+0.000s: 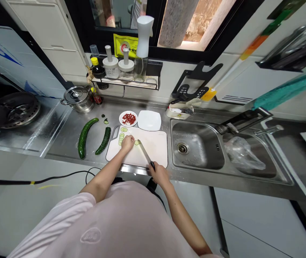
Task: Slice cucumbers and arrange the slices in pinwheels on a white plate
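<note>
Cucumber slicing under way on a white cutting board (pixel 153 148).

Steel tabletop (pixel 61 139) beneath; whole cucumbers (pixel 87 138) beyond the left hand (pixel 128 143), which curls closed over a cucumber piece (pixel 136 142), thin slices (pixel 121 138) just beside it; right hand (pixel 159 173) gripping a kitchen knife (pixel 145 154); next cut calls for fingertips kept clear.

- The one head camera looks from above the person's chest, forward and down past the pink shirt (pixel 115 222).
- It faces the front edge of the steel counter (pixel 61 141), angled down onto the white cutting board (pixel 153 150).
- The left hand (pixel 127 143) and right hand (pixel 159 173) lie fairly near it, just below the frame's centre.
- Its wide view spans from the stove burner (pixel 10 111) on the left, past the window (pixel 174 25) at the top, to the steel sink (pixel 196 143) on the right.
</note>
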`<action>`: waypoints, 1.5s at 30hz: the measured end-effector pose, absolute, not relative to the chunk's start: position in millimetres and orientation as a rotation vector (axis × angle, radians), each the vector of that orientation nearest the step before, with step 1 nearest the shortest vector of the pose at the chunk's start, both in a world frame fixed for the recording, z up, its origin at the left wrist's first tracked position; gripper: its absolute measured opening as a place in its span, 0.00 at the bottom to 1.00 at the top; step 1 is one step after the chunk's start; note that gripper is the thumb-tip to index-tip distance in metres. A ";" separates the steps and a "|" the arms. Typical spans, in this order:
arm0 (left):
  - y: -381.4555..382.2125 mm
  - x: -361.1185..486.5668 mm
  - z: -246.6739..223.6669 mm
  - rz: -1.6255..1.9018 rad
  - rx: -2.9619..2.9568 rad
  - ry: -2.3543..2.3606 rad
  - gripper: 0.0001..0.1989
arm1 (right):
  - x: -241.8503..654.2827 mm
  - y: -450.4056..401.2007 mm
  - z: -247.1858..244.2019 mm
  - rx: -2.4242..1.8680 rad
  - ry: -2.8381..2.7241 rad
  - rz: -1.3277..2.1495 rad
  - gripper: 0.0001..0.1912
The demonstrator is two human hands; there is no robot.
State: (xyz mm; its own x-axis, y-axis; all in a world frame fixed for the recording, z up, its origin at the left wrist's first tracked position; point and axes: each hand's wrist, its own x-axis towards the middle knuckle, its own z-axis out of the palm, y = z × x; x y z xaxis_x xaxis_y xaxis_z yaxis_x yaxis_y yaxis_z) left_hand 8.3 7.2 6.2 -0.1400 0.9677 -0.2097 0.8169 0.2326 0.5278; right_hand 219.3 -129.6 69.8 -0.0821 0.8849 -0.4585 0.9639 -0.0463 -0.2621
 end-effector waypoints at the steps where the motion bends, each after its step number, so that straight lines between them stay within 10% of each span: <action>1: 8.5 8.5 6.1 0.384 1.621 2.013 0.06 | 218.3 -129.8 70.8 2.016 2.052 -0.800 0.21; 45: 18.1 6.9 12.9 0.257 1.552 2.001 0.06 | 211.9 -117.8 82.2 1.839 2.040 -0.785 0.19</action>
State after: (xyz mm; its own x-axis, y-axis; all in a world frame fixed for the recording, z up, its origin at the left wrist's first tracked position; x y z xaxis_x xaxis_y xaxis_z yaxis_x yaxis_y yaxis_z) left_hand 6.9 18.1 12.9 -0.1481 0.9325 -0.3293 0.8191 0.3022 0.4875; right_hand 211.9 -117.8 82.2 -0.1476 0.8239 -0.5472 0.9782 0.0398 -0.2039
